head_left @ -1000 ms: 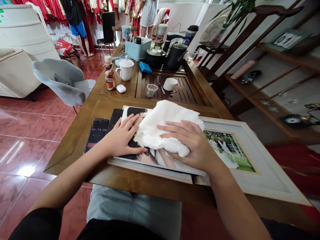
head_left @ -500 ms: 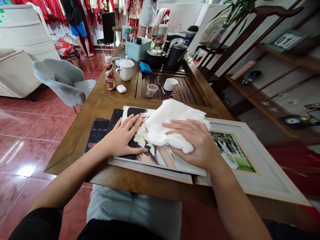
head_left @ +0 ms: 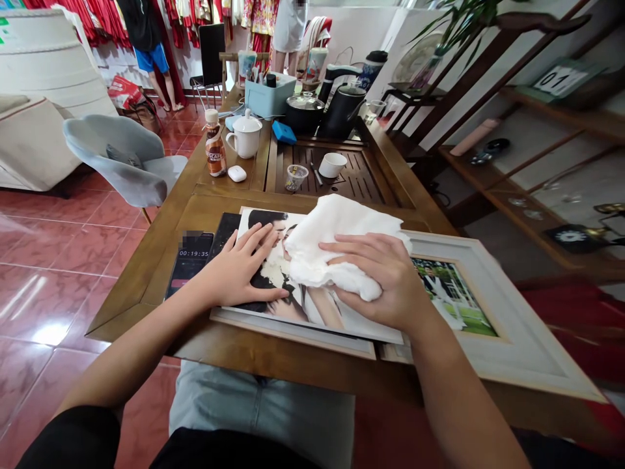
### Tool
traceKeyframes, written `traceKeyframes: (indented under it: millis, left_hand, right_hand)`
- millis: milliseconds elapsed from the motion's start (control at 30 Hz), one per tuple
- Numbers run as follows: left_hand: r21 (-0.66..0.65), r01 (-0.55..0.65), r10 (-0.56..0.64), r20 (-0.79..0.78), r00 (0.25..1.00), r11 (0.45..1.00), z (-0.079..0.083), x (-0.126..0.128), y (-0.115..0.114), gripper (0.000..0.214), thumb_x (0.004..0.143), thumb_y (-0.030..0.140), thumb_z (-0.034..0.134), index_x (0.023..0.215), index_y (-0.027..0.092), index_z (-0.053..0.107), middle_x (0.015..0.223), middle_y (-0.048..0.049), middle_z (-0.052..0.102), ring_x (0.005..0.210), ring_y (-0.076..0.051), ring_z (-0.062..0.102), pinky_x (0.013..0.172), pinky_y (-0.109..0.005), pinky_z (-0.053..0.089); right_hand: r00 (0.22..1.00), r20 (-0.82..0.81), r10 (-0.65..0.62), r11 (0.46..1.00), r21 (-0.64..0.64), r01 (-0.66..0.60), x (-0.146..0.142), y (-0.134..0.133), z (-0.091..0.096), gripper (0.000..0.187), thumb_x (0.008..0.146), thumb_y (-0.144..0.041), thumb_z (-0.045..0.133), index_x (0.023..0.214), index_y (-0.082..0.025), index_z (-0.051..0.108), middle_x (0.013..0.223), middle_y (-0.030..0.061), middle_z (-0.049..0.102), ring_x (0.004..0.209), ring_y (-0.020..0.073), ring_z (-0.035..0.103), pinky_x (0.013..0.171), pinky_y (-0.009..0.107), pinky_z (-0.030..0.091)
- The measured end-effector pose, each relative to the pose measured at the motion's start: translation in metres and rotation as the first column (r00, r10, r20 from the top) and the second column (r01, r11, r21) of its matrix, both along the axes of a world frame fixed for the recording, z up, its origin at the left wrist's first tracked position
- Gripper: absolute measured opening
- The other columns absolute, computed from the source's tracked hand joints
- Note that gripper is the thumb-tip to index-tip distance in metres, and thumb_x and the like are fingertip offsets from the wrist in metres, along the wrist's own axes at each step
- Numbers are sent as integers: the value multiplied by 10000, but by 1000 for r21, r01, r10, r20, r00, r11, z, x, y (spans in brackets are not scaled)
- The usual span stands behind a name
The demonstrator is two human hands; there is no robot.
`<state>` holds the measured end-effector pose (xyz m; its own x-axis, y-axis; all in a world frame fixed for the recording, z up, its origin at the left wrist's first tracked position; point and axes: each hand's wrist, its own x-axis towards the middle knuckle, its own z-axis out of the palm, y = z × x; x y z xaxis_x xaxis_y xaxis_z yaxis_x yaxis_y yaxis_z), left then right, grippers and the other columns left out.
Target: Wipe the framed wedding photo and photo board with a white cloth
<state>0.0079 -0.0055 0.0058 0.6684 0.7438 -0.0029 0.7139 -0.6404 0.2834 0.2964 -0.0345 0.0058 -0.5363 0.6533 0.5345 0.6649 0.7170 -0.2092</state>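
A large photo print [head_left: 317,309] lies at the near end of the wooden table, on top of other flat panels. My left hand [head_left: 244,267] rests flat on its left part, fingers spread. My right hand [head_left: 381,273] grips a crumpled white cloth [head_left: 342,228], perhaps thick tissue, and presses it against the print's right part. The cloth hides much of the picture. Under the print, a pale frame edge [head_left: 293,332] sticks out. To the right lies a white framed photo [head_left: 456,293] of figures on grass, partly behind my right hand.
A phone [head_left: 188,260] with a running timer lies left of the print. Farther back stand a coffee bottle [head_left: 215,143], a lidded white mug [head_left: 245,135], a white cup [head_left: 333,165], a small plastic cup [head_left: 295,177] and a black kettle [head_left: 344,107]. A grey chair [head_left: 127,159] stands left.
My right hand and the white cloth have shifted very slightly to the right over the print. The left hand stays in place.
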Motion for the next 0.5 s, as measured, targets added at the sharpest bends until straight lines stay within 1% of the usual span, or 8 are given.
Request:
traceKeyframes:
  millis: [67,200,267,333,433,500]
  left_hand:
    - [-4,-6,6,-12,1000,1000,0,0,0,1069,925,841,452,1686,176,104,1755,-140,87,1626,-363,85,1301,-580,120]
    - [-12,-6,6,-17,1000,1000,0,1,0,1075,921,841,453,1684,172,101,1754,-144,85,1626,-360,84,1301,-577,115]
    - [-8,-3,3,-12,1000,1000,0,0,0,1068,924,839,450,1685,178,98,1753,-147,86,1626,-360,85,1299,-582,116]
    - [-5,-5,5,-8,1000,1000,0,0,0,1066,925,839,450,1685,180,96,1754,-144,82,1627,-359,81,1299,-582,115]
    - [-10,-8,8,-13,1000,1000,2,0,-1,1068,923,842,455,1685,181,103,1756,-135,79,1627,-355,81,1304,-567,112]
    - [-13,-7,7,-18,1000,1000,2,0,-1,1067,924,841,458,1684,179,108,1756,-134,77,1627,-357,83,1305,-563,112]
  right_hand:
    - [1000,-5,6,1000,11,-6,0,1,-1,156,866,-311,644,1016,-269,651,1281,72,756,1230,337,676,1034,550,415]
    - [990,-16,144,989,-28,-144,1,0,-2,176,865,-322,627,1032,-269,638,1289,67,751,1263,336,654,1060,562,382]
    - [982,-16,190,981,-42,-190,2,0,-2,179,865,-323,620,1037,-272,628,1289,67,751,1268,331,653,1069,563,372]
    - [985,-13,174,984,-40,-174,3,-1,-2,170,873,-323,614,1035,-275,622,1284,66,753,1262,327,657,1067,561,375]
    - [997,-2,80,997,-9,-80,3,-1,0,148,879,-303,615,1023,-270,620,1269,65,758,1236,327,671,1041,549,397]
    - [999,3,44,999,6,-44,3,-1,0,150,869,-280,622,1018,-264,620,1263,67,759,1222,329,675,1026,544,403]
